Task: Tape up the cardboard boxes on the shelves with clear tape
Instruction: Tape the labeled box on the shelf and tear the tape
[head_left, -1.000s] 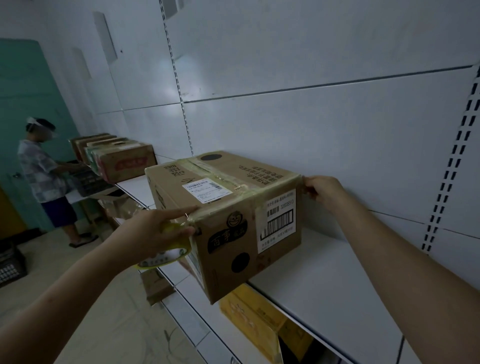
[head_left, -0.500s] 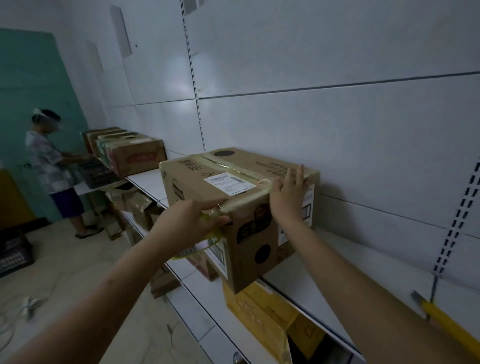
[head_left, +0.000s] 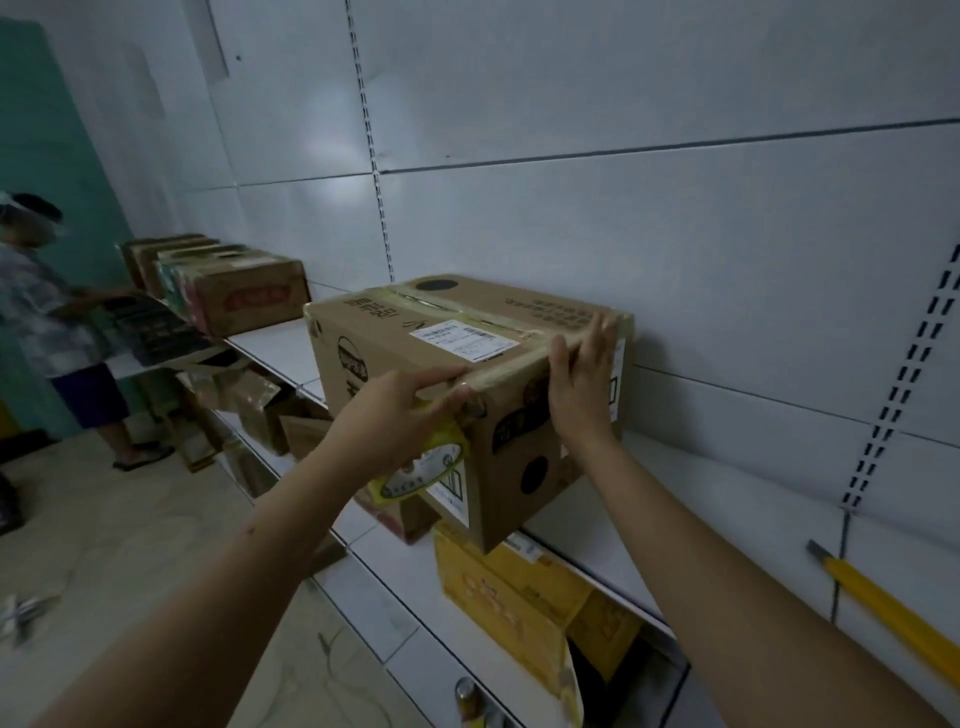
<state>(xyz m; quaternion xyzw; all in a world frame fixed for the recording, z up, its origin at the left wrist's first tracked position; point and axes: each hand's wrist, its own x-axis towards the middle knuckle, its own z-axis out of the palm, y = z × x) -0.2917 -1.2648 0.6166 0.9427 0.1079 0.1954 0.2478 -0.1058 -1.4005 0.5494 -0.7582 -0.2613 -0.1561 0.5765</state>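
- The cardboard box (head_left: 467, 395) sits on the white shelf (head_left: 675, 499), one corner poking out past the front edge, back against the wall panel.
- Left hand (head_left: 395, 415) has its fingers curled around a yellow-labelled roll of tape (head_left: 426, 462), held tight against the box's near top edge.
- Right hand (head_left: 582, 379) is flat, fingers straight, pressing the clear tape strip (head_left: 509, 358) down along that same edge.
- More boxes (head_left: 239, 291) lined up further down the shelf, with another person (head_left: 47, 322) standing next to them.
- Yellow boxes (head_left: 509, 597) on the shelf underneath.
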